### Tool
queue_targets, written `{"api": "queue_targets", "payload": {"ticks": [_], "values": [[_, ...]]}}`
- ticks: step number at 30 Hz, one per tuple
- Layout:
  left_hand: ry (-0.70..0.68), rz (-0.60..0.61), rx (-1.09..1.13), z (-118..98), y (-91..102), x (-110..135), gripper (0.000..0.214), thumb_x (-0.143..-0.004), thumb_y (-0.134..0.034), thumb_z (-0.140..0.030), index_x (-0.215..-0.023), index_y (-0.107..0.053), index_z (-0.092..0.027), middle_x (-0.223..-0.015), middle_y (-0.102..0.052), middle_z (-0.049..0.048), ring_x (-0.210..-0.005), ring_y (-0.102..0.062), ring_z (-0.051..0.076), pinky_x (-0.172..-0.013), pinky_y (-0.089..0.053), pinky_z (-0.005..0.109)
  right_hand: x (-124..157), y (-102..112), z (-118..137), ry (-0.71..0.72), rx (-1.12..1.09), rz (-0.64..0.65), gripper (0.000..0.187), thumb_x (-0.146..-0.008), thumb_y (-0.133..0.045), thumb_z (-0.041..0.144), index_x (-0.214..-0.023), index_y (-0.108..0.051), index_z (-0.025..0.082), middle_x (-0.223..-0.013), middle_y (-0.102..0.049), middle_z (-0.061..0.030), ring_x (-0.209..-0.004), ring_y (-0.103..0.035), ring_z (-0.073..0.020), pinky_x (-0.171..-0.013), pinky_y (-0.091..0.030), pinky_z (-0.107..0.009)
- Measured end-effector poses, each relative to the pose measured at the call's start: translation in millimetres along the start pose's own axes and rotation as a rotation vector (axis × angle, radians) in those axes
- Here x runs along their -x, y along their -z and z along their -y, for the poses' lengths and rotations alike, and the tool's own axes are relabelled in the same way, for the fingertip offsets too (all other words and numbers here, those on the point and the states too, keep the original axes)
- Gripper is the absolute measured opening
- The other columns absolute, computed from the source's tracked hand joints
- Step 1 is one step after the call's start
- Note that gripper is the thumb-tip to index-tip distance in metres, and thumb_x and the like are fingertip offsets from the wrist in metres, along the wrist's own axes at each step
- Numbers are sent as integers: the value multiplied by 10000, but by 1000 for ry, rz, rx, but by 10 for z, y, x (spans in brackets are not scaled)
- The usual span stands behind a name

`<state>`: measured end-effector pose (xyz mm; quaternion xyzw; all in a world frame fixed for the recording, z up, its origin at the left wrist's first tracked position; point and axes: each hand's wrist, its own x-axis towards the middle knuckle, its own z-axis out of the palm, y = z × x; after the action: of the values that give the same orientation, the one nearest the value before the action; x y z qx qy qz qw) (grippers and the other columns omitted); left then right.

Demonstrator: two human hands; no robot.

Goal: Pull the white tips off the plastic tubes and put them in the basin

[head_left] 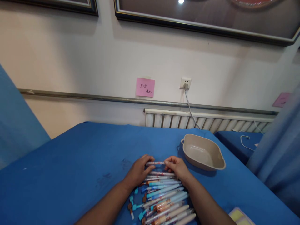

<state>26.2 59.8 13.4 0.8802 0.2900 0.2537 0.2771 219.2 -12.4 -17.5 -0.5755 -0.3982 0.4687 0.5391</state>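
Pretty busy wall back there tbh. Big dark picture frame [199, 30] across the upper right, with a smaller bit of another frame [70, 9] poking in at upper left. Dead centre there's a pink note [145, 87] with handwriting, then a white socket [185, 81] right of it with a cord [190, 107] plugged in. Metal rail [105, 98] runs nearly the whole width, ribbed radiator [167, 121] just below, right of centre. Light blue curtains: one at the left edge [16, 118], one at the right [278, 150].
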Motion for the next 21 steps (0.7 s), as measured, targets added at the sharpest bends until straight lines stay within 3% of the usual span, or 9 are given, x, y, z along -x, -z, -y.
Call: {"api": "queue_targets", "payload": {"ticks": [6,11,17,21], "values": [[102,41,-62,51,-11,-19,351,-884,-395,-450,-769,-602,-190,-734,-635,13,-715,-566,166,-629,-372,231,-15,8,-18,58,6,-18,388,-577,-719,509,-732,-635,163,-599,-613,5,-553,-517,-118,-542,-391,-232],[188,-28,-40,165,-16,-47,387,-877,-374,-455,-680,-566,-183,-617,-583,-4,-637,-534,161,-567,-338,226,-38,40,-39,38,-45,-59,366,-572,-724,486,-733,-630,172,-625,-621,4,-570,-530,-121,-553,-408,-233],[272,-269,169,266,10,-61,289,-769,-517,-453,-685,-586,-185,-625,-581,-19,-629,-535,162,-575,-363,229,-82,56,-72,37,-45,-169,344,-585,-693,463,-744,-617,168,-631,-605,4,-555,-519,-117,-517,-408,-223],[327,-370,235,310,39,-101,337,-784,-456,-497,-756,-561,-177,-639,-579,-13,-589,-533,151,-546,-390,225,-114,57,-118,57,-26,-161,341,-583,-696,458,-741,-625,164,-617,-597,4,-545,-507,-116,-510,-404,-224]]}}
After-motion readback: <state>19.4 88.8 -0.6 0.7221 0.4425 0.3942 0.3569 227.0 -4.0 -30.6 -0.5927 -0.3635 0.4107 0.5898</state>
